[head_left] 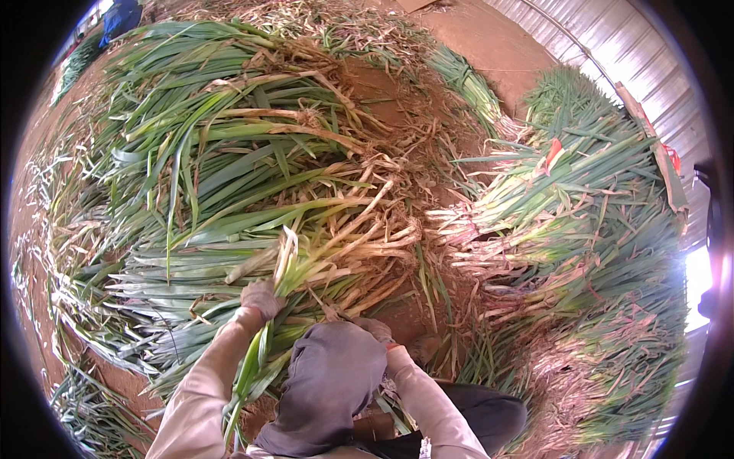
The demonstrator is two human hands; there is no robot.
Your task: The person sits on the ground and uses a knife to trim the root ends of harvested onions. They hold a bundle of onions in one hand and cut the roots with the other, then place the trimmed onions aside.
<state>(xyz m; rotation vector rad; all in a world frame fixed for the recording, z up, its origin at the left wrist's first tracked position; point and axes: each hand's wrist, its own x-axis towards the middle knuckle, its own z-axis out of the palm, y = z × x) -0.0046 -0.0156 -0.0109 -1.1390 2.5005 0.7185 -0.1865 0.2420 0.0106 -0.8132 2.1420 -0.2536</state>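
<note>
My left hand (262, 300), in a greyish glove, is closed around a green onion (287, 279). Its pale, peeling end points up and away, while the green leaves hang down beside my left forearm. At the far side of my raised knee (329, 375) is my gloved right hand (375, 329), close to the root ends of the pile. The knee partly covers its fingers, so whether they grip anything does not show. Just beyond both hands lies a large heap of untrimmed green onions (229, 206), leaves to the left, and dirty brown roots (390, 237) to the right.
Cleaner green onions (527, 237) lie in bunches along the right, with a red scrap (553, 153) on top. Brown soil (382, 84) with dry leaf litter runs between the piles. A corrugated metal wall (634, 46) bounds the right side. Someone in blue (120, 19) is at the far left.
</note>
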